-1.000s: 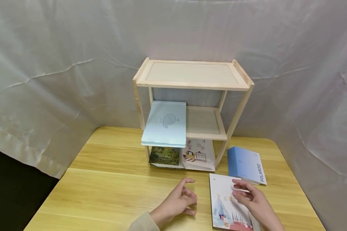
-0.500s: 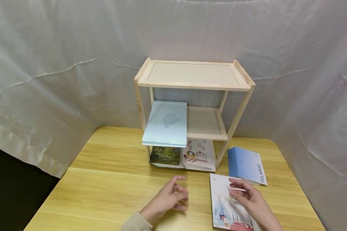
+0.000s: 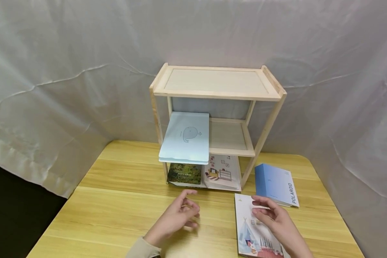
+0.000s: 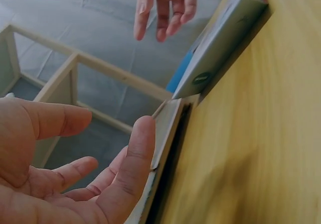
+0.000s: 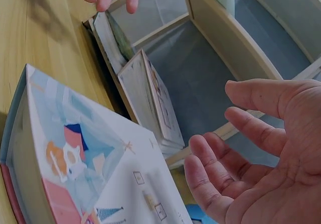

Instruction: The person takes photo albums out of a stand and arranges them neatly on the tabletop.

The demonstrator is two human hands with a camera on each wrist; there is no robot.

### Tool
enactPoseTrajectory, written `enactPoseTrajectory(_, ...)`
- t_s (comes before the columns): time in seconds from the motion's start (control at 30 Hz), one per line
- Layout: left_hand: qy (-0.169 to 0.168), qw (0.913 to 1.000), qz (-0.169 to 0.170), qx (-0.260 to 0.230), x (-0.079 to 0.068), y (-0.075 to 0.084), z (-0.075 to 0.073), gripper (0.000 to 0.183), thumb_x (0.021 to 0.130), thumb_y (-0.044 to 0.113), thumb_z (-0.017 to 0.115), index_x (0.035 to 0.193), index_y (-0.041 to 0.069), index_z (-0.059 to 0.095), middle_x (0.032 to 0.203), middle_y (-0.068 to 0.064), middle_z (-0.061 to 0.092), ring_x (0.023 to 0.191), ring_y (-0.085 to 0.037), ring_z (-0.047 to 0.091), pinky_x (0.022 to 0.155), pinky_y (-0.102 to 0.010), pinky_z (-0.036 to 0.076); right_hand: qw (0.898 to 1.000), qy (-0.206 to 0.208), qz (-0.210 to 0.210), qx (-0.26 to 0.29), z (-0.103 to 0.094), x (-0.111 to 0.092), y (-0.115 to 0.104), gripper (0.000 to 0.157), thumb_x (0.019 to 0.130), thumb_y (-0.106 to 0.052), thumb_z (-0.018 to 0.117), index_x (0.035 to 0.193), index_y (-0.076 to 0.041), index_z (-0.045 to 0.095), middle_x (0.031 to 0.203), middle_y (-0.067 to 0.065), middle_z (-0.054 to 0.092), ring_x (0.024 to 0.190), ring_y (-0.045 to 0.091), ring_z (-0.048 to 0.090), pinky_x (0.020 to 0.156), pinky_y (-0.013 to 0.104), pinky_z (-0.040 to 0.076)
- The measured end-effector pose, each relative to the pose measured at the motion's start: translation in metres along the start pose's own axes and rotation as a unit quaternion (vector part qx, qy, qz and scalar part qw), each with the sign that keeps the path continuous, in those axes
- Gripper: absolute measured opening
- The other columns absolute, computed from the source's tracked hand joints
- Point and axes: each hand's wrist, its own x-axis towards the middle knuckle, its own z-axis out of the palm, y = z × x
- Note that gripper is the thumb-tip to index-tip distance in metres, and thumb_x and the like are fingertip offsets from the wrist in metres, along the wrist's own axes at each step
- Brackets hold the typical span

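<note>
My left hand (image 3: 178, 215) hovers over the bare wood in front of the shelf, its fingers loosely bent and holding nothing. My right hand (image 3: 275, 222) hangs above the white illustrated album (image 3: 249, 233) that lies flat on the table, a tent drawn on its cover. In the right wrist view those fingers (image 5: 210, 184) are relaxed and apart from the album (image 5: 100, 158). Behind it lies a blue album (image 3: 277, 184) marked POLAROID. A pale blue whale album (image 3: 187, 138) rests on the middle shelf, jutting over its front edge.
The three-tier wooden shelf (image 3: 217, 96) stands at the back of the table (image 3: 116, 211). On its lowest tier lie a dark green photo album (image 3: 184, 174) and a white illustrated album (image 3: 224, 173). Grey cloth (image 3: 84, 53) hangs behind and at the sides.
My left hand has drifted left and slightly up, away from the white album. The right hand has shifted a little left over that album. The albums and shelf stay put.
</note>
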Motion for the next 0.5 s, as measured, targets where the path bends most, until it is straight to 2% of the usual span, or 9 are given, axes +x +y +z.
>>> enactPoseTrajectory(0.2, 0.014, 0.9996, 0.014, 0.022, -0.007, 0.011, -0.010, 0.060, 0.105, 0.008, 0.065, 0.159, 0.011, 0.040, 0.128, -0.029, 0.059, 0.107, -0.030, 0.069, 0.083, -0.047, 0.068, 1.000, 0.001, -0.020, -0.001, 0.003, 0.001, -0.004, 0.055, 0.105, -0.022, 0.072, 0.153, -0.005, 0.054, 0.144, 0.023, 0.061, 0.108, 0.005, 0.069, 0.089, 0.028, 0.064)
enactPoseTrajectory(0.37, 0.029, 0.9992, 0.020, 0.021, -0.016, 0.020, -0.019, 0.063, 0.104, 0.009, 0.066, 0.161, 0.011, 0.038, 0.127, -0.025, 0.061, 0.106, -0.027, 0.070, 0.084, -0.049, 0.068, 0.999, -0.002, -0.048, -0.001, 0.006, 0.001, -0.009, 0.054, 0.105, -0.021, 0.071, 0.154, -0.008, 0.052, 0.144, 0.025, 0.060, 0.110, 0.004, 0.068, 0.089, 0.025, 0.063)
enactPoseTrajectory(0.5, 0.042, 0.9983, 0.026, 0.029, -0.021, 0.027, -0.026, 0.065, 0.104, 0.010, 0.068, 0.162, 0.012, 0.038, 0.127, -0.023, 0.062, 0.105, -0.026, 0.071, 0.083, -0.047, 0.068, 0.998, -0.009, -0.057, 0.012, 0.007, 0.001, -0.011, 0.053, 0.106, -0.019, 0.070, 0.154, -0.007, 0.051, 0.147, 0.026, 0.057, 0.113, 0.007, 0.070, 0.090, 0.024, 0.063)
